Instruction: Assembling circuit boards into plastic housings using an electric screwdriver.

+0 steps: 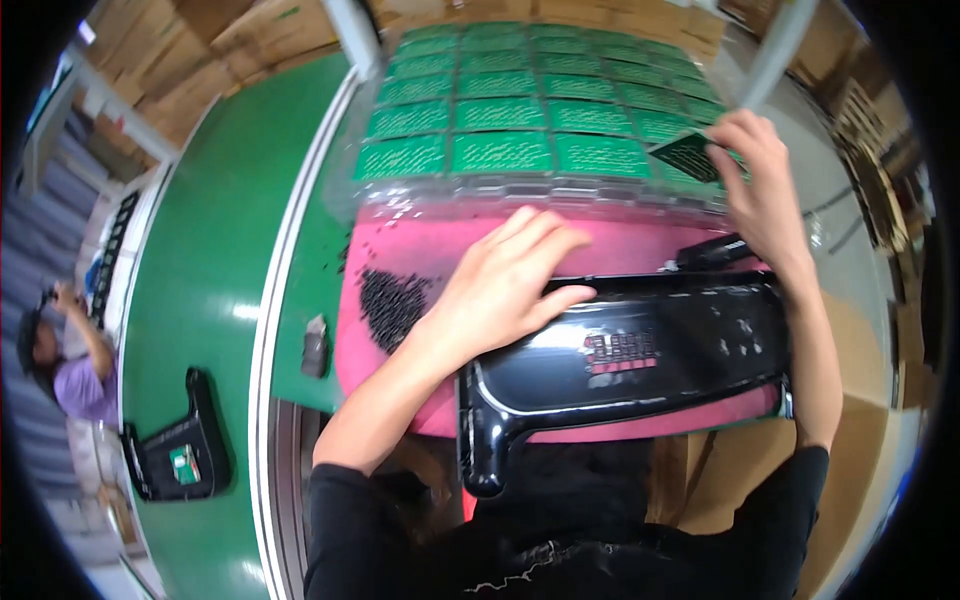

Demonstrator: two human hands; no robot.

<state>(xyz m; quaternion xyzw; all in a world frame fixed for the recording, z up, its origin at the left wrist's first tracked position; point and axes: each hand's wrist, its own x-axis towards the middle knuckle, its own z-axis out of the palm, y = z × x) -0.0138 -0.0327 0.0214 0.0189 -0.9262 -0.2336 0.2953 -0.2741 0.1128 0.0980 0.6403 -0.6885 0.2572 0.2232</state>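
A glossy black plastic housing (700, 340) with a slotted patch lies across a pink mat (620, 238) in front of me. Over its left upper edge is my left hand (515, 285), fingers stretched out and apart, holding nothing; whether it touches the housing I cannot tell. My right hand (758, 165) pinches a green circuit board (688, 157) by its edge, tilted above the right front of a clear tray (480, 190). Rows of green boards (500, 152) fill that tray. Beneath my right forearm lies a black electric screwdriver (712, 252), partly hidden.
A pile of small black screws (390, 305) sits on the mat's left side. Beside it is a small dark block (315, 350). Further left, a green conveyor belt (215, 250) carries another black housing (180, 450) with a board in it. A person in purple (75, 370) sits beyond.
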